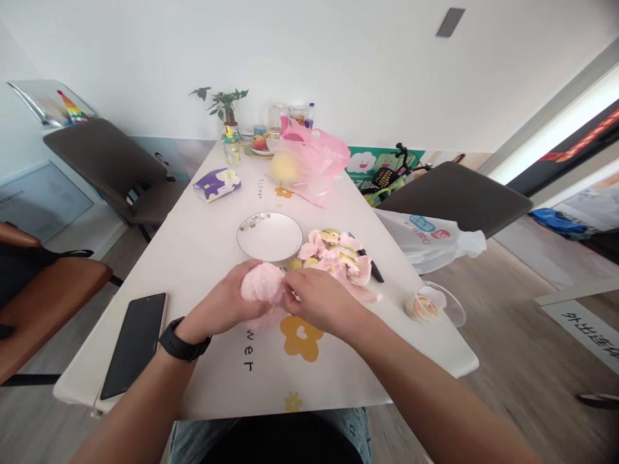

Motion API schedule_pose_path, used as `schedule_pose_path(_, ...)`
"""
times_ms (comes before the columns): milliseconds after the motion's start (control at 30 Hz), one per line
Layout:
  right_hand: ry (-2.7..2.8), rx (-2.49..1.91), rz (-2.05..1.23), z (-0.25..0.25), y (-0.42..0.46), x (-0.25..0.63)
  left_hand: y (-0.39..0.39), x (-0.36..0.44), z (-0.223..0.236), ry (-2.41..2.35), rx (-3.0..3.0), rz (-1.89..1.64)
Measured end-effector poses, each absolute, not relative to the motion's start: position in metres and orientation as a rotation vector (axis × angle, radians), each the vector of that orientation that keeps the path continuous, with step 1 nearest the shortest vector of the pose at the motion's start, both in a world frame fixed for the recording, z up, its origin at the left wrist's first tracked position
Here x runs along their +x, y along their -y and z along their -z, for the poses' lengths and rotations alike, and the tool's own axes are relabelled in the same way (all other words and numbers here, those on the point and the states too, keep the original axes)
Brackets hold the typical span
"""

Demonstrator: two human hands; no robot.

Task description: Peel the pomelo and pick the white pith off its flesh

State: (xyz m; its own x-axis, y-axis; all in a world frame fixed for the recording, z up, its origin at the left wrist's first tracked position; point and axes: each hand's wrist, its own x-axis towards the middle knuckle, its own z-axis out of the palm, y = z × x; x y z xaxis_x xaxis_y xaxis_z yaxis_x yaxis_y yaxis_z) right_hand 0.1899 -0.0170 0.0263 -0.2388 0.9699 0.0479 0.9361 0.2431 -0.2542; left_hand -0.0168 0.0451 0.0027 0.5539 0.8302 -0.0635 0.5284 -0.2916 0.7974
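Observation:
A peeled pink pomelo (262,282) rests in my left hand (231,298), its fingers wrapped round the left side. My right hand (313,295) is closed in a pinch against the pomelo's right side; whatever thin bit of pith or skin lies between the fingertips is hidden. Just beyond my hands stands a white plate (269,237) with a small printed pattern on its rim. To the right of it lies a heap of pomelo peel (341,258), pink inside and yellow-green outside. A black-handled knife (376,271) sticks out from under the peel.
A phone (135,345) lies at the table's left edge, a tissue pack (217,184) farther back. A pink plastic bag (316,161) with a yellow pomelo (284,169) stands at the back. A clear cup (428,305) sits by the right edge; a white bag (425,240) hangs there.

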Motion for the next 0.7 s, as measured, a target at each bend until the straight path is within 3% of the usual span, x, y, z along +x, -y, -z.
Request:
schedule_pose_path(400, 2.015, -1.573, -0.721, -0.030, 0.022, 0.208, -0.046, -0.022, -0.002, -1.072, 1.917, -0.466)
schedule_pose_path(700, 2.106, -1.801, -0.366, -0.022, 0.017, 0.189, -0.045, -0.022, 0.002, -1.082, 1.935, -0.482)
